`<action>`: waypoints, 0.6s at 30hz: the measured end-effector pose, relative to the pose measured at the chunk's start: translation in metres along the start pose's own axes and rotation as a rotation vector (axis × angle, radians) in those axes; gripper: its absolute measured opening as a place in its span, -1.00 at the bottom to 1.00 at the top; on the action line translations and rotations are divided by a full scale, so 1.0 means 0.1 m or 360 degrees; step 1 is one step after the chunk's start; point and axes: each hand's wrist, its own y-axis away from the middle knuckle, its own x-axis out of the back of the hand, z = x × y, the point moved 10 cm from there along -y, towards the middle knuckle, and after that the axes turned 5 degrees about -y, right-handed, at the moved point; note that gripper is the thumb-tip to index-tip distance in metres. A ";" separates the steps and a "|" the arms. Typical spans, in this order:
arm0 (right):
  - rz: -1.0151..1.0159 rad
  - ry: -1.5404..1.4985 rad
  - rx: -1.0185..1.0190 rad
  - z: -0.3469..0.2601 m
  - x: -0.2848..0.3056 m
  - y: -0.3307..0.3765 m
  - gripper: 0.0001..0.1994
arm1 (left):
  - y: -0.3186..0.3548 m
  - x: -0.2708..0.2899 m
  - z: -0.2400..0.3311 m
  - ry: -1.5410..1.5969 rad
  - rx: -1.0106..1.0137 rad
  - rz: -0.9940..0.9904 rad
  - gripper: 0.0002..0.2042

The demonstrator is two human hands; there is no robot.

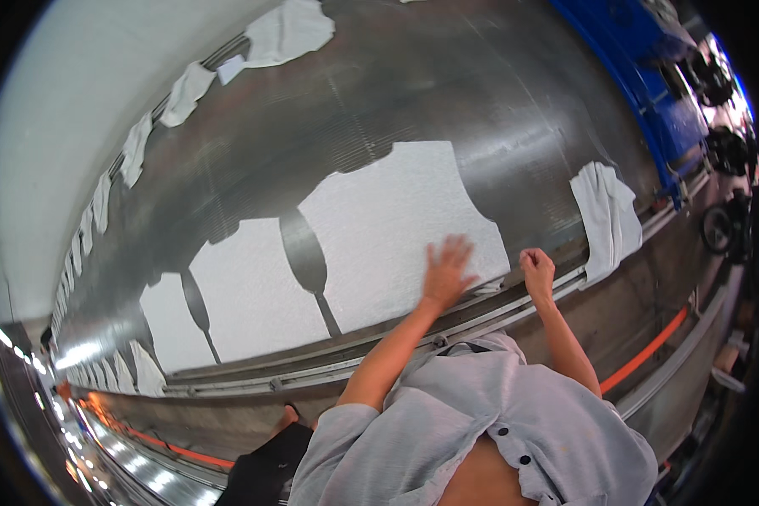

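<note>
My left hand (451, 268) lies with fingers spread on the lower right part of a pale, shirt-shaped fabric panel (388, 228). This panel is spread out flat on a long dark metal table (312, 118). My right hand (537, 271) hovers by the table's near edge, just right of the panel's corner. Its fingers are curled closed, and whatever they hold, if anything, is hidden. Two more flat panels, a middle one (249, 291) and a smaller-looking one (170, 320), lie in a row to the left, with narrow gaps between them.
A rumpled fabric piece (607, 221) drapes over the near edge at right. Metal rails (346, 364) follow that edge. More pieces (288, 34) line the far edge. A blue machine frame (649, 93) stands upper right. Someone's dark clothing (266, 464) shows lower left.
</note>
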 end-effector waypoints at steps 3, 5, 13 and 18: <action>-0.0124 -0.0077 0.0086 -0.14 -0.12 0.09 -0.82 | 0.56 0.42 -1.24 -0.0255 0.0859 0.0275 -0.22; -0.0183 -0.0054 0.0107 -0.14 -0.11 0.17 -0.82 | 1.20 0.57 -1.68 -0.0383 0.1281 0.0424 -0.17; -0.0202 0.0090 0.0362 -0.18 0.14 0.16 -0.80 | 2.34 0.37 -1.42 -0.0274 0.2021 0.0260 -0.08; -0.0137 0.0097 0.0552 -0.49 0.68 -0.27 -0.82 | 2.30 0.34 -0.92 -0.0213 0.2206 0.0196 -0.17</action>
